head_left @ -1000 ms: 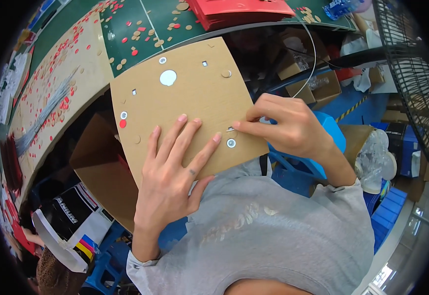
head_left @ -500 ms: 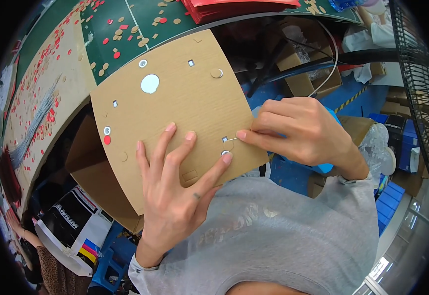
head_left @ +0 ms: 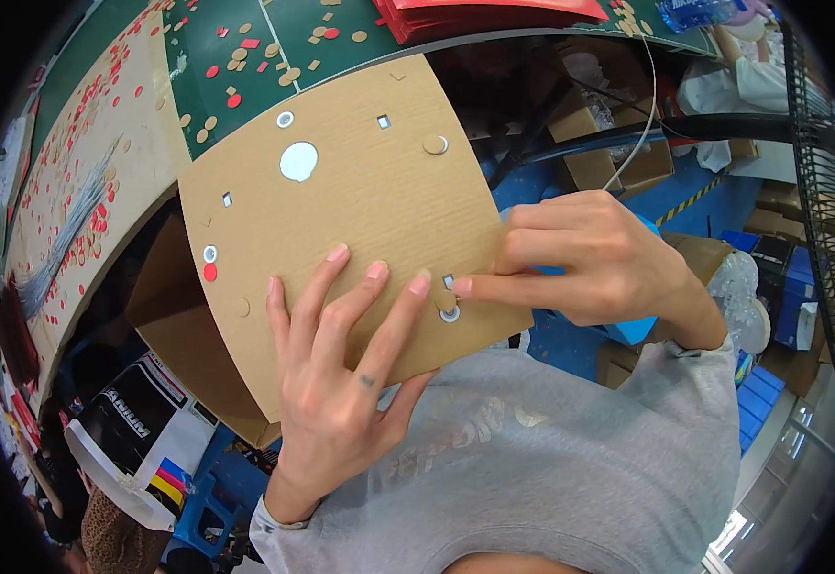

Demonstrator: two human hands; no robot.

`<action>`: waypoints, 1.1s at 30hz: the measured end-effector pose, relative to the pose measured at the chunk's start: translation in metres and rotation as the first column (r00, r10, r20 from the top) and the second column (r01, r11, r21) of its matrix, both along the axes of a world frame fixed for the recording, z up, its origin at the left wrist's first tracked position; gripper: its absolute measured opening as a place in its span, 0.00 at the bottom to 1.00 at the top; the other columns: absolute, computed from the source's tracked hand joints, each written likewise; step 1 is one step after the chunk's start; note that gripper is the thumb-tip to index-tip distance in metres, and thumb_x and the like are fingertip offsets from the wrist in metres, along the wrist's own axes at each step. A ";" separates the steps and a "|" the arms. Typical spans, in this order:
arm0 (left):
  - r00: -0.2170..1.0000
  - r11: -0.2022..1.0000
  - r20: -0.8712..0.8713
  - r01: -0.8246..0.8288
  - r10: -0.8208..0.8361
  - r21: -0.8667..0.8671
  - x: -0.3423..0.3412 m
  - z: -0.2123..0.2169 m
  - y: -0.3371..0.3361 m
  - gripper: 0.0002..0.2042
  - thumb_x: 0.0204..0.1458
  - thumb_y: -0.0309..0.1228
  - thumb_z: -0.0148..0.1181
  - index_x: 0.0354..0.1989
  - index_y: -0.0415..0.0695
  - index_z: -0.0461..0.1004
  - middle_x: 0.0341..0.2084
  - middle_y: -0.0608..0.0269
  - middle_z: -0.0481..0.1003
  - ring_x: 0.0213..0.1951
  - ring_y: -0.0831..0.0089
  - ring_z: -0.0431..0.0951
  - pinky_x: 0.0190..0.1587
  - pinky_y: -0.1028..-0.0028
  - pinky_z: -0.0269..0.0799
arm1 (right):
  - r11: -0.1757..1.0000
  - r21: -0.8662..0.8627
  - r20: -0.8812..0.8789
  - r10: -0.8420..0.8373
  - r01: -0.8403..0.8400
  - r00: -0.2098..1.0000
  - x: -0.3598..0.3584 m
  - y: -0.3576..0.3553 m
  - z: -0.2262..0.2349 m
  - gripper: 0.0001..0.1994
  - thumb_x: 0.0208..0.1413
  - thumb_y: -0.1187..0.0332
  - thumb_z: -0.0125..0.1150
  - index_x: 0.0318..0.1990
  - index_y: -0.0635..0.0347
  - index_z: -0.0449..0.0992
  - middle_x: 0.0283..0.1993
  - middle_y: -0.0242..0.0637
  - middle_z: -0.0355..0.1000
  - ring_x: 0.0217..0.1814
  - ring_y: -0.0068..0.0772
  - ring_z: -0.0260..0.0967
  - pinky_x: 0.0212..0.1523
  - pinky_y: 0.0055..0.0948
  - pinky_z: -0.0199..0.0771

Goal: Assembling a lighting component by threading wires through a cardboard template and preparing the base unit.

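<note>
A brown cardboard sheet (head_left: 370, 206) lies before me, with punched round and square holes, white rings and a large round white-showing opening (head_left: 299, 162). My left hand (head_left: 341, 387) rests on it, fingers spread and pressing flat. At the sheet's right part, my right hand (head_left: 594, 263) is closed in a pinch, its fingertip at a small square hole (head_left: 449, 282). What it pinches, if anything, is hidden by the fingers. Just below that hole, near my left index finger, sits a white ring (head_left: 450, 314) with a cardboard disc partly over it. A red dot (head_left: 210, 273) shows at the left edge.
Beyond the sheet, a green worktop (head_left: 217, 57) carries scattered red and brown cut-outs and a red stack (head_left: 494, 14). Grey wires (head_left: 73, 225) lie on the pale table at left. An open carton (head_left: 188, 316) stands below; a black mesh guard (head_left: 824, 191) is at right.
My left index finger has moved up off the white ring, uncovering it. My right fingertip has come closer to the square hole; the thin pale strand seen there before no longer shows.
</note>
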State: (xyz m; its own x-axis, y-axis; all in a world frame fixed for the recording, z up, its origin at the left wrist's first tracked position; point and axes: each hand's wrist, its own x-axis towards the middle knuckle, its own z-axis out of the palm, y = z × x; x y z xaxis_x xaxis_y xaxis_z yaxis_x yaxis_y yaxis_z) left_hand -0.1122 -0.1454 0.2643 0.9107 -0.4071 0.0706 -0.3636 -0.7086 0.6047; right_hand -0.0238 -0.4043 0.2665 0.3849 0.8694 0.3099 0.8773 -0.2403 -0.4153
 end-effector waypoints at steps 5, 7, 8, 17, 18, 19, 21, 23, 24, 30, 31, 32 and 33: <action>1.000 1.000 0.001 0.019 -0.019 0.022 0.000 -0.002 -0.001 0.35 0.33 0.32 0.78 0.59 0.62 0.79 0.58 0.55 0.69 0.67 0.48 0.64 0.65 0.30 0.50 | 0.998 0.046 -0.084 0.037 -0.034 0.996 -0.002 0.003 -0.001 0.21 0.37 0.71 0.66 0.44 0.60 0.85 0.28 0.29 0.67 0.26 0.25 0.67 0.19 0.25 0.65; 0.999 0.999 0.032 0.043 -0.043 0.003 0.001 -0.004 0.003 0.35 0.33 0.32 0.78 0.58 0.62 0.80 0.58 0.55 0.69 0.66 0.47 0.65 0.65 0.30 0.50 | 1.000 0.010 -0.033 -0.010 0.011 0.999 -0.002 0.001 0.001 0.21 0.37 0.71 0.66 0.44 0.60 0.85 0.28 0.29 0.67 0.27 0.25 0.67 0.19 0.25 0.65; 0.996 0.998 0.063 0.065 -0.064 -0.013 0.001 -0.006 0.004 0.35 0.33 0.32 0.78 0.58 0.62 0.80 0.59 0.55 0.69 0.66 0.47 0.65 0.65 0.30 0.50 | 0.998 -0.021 0.020 -0.054 0.055 0.998 -0.003 0.000 0.003 0.21 0.37 0.71 0.66 0.45 0.61 0.85 0.28 0.29 0.67 0.27 0.25 0.68 0.19 0.25 0.64; 0.999 0.999 0.029 0.039 -0.040 0.010 -0.003 -0.005 0.002 0.33 0.35 0.34 0.77 0.58 0.57 0.80 0.60 0.53 0.70 0.66 0.43 0.66 0.64 0.27 0.50 | 0.989 -0.137 0.155 -0.042 0.064 0.987 -0.006 0.001 0.007 0.22 0.39 0.68 0.67 0.47 0.59 0.85 0.28 0.28 0.63 0.29 0.24 0.66 0.23 0.23 0.65; 0.999 0.999 0.028 0.039 -0.039 0.010 -0.003 -0.005 0.001 0.33 0.35 0.34 0.77 0.58 0.57 0.80 0.60 0.53 0.70 0.66 0.43 0.66 0.64 0.27 0.50 | 0.989 -0.137 0.154 -0.042 0.063 0.987 -0.006 0.001 0.009 0.22 0.39 0.68 0.67 0.47 0.59 0.85 0.28 0.28 0.63 0.29 0.24 0.66 0.23 0.23 0.65; 0.998 0.998 0.044 0.048 -0.049 0.029 -0.003 -0.006 0.001 0.32 0.36 0.35 0.76 0.58 0.57 0.80 0.59 0.53 0.70 0.66 0.43 0.66 0.63 0.27 0.50 | 0.985 -0.163 0.153 -0.036 0.061 0.988 -0.006 0.000 0.011 0.23 0.39 0.69 0.67 0.48 0.59 0.85 0.28 0.27 0.63 0.30 0.24 0.66 0.24 0.23 0.64; 0.997 0.997 0.056 0.058 -0.061 0.045 -0.003 -0.007 0.001 0.32 0.37 0.36 0.75 0.58 0.57 0.80 0.59 0.52 0.70 0.66 0.42 0.66 0.63 0.26 0.50 | 0.980 -0.192 0.149 -0.030 0.059 0.988 -0.007 0.000 0.013 0.24 0.38 0.69 0.66 0.49 0.59 0.84 0.28 0.27 0.62 0.30 0.24 0.65 0.24 0.24 0.64; 0.995 0.994 0.065 0.074 -0.080 0.081 -0.001 -0.007 0.000 0.31 0.38 0.37 0.73 0.58 0.56 0.81 0.59 0.52 0.70 0.65 0.41 0.66 0.62 0.26 0.52 | 0.970 -0.229 0.177 -0.043 0.084 0.983 -0.011 0.001 0.014 0.25 0.39 0.69 0.66 0.51 0.60 0.84 0.28 0.27 0.61 0.31 0.25 0.66 0.25 0.24 0.63; 0.995 0.994 0.063 0.071 -0.076 0.082 -0.001 -0.006 0.000 0.31 0.38 0.37 0.73 0.58 0.56 0.81 0.59 0.52 0.70 0.65 0.41 0.66 0.62 0.26 0.52 | 0.971 -0.227 0.174 -0.040 0.080 0.984 -0.012 0.002 0.016 0.25 0.39 0.69 0.66 0.51 0.60 0.84 0.28 0.27 0.61 0.31 0.25 0.66 0.25 0.24 0.63; 0.994 0.990 0.076 0.072 -0.081 0.123 -0.001 -0.006 0.001 0.29 0.39 0.38 0.71 0.57 0.56 0.81 0.60 0.51 0.70 0.65 0.40 0.66 0.62 0.26 0.52 | 0.952 -0.302 0.132 -0.011 0.050 0.991 -0.015 0.007 0.020 0.26 0.39 0.71 0.67 0.51 0.70 0.82 0.28 0.30 0.63 0.32 0.27 0.66 0.26 0.25 0.62; 0.993 0.989 0.085 0.071 -0.082 0.126 -0.001 -0.006 0.000 0.29 0.39 0.37 0.71 0.57 0.56 0.81 0.60 0.51 0.70 0.66 0.40 0.66 0.62 0.25 0.52 | 0.955 -0.294 0.144 0.015 0.029 0.989 -0.014 0.008 0.020 0.26 0.38 0.71 0.67 0.50 0.71 0.82 0.29 0.31 0.65 0.33 0.28 0.69 0.26 0.25 0.65; 0.992 0.989 0.094 0.070 -0.083 0.130 -0.002 -0.006 0.000 0.29 0.39 0.37 0.71 0.57 0.56 0.82 0.60 0.51 0.70 0.66 0.40 0.66 0.62 0.25 0.52 | 0.958 -0.287 0.157 0.040 0.007 0.987 -0.013 0.009 0.020 0.26 0.38 0.72 0.67 0.50 0.72 0.81 0.31 0.33 0.68 0.35 0.30 0.71 0.27 0.26 0.68; 0.992 0.989 0.096 0.067 -0.080 0.133 -0.002 -0.005 -0.001 0.29 0.39 0.37 0.71 0.57 0.56 0.82 0.60 0.51 0.70 0.66 0.40 0.66 0.62 0.25 0.52 | 0.959 -0.285 0.159 0.043 0.004 0.986 -0.013 0.008 0.017 0.26 0.38 0.72 0.67 0.50 0.72 0.81 0.31 0.33 0.68 0.35 0.30 0.71 0.27 0.26 0.68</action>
State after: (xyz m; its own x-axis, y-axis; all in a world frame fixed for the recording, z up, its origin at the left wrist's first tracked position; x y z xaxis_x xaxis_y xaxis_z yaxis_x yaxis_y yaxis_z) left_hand -0.1142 -0.1460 0.2597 0.8688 -0.4844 0.1028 -0.4720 -0.7473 0.4677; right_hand -0.0367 -0.3961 0.2833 0.3323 0.9371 0.1065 0.9327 -0.3097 -0.1848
